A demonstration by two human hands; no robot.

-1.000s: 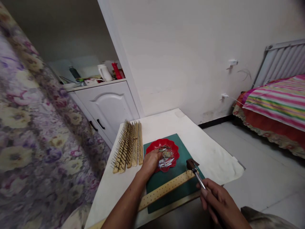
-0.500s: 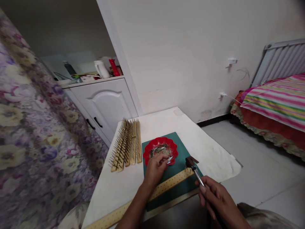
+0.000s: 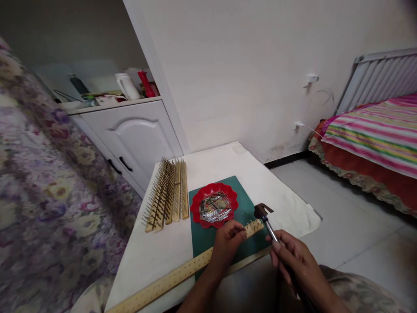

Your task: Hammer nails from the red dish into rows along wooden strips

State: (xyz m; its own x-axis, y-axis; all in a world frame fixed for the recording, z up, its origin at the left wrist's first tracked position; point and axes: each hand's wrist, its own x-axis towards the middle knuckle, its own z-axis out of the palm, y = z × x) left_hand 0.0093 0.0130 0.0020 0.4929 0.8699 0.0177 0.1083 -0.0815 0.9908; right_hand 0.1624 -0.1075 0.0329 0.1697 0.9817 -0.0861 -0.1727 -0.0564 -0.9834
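My right hand point(image 3: 293, 258) grips a hammer point(image 3: 271, 230) by its handle, and the dark head is raised just over the end of a perforated wooden strip point(image 3: 182, 274). A few nails point(image 3: 252, 224) stick up from that end. My left hand point(image 3: 228, 239) is pinched together at the strip, left of those nails; the nail in its fingertips is mostly hidden. Behind the left hand, a red scalloped bowl point(image 3: 195, 217) holds many loose nails point(image 3: 215, 208). Bowl and strip end rest on a green mat point(image 3: 243, 198).
Several wooden strips point(image 3: 167, 195) studded with upright nails stand side by side at the table's left. The table point(image 3: 276, 195) has a white top. A floral curtain point(image 3: 65, 195) hangs left, a cabinet point(image 3: 140, 143) stands behind, and a bed point(image 3: 374, 130) is at the right.
My left hand has left the red bowl and moved right and toward me to the wooden strip. My right hand still holds the hammer in nearly the same place. The view has shifted slightly.
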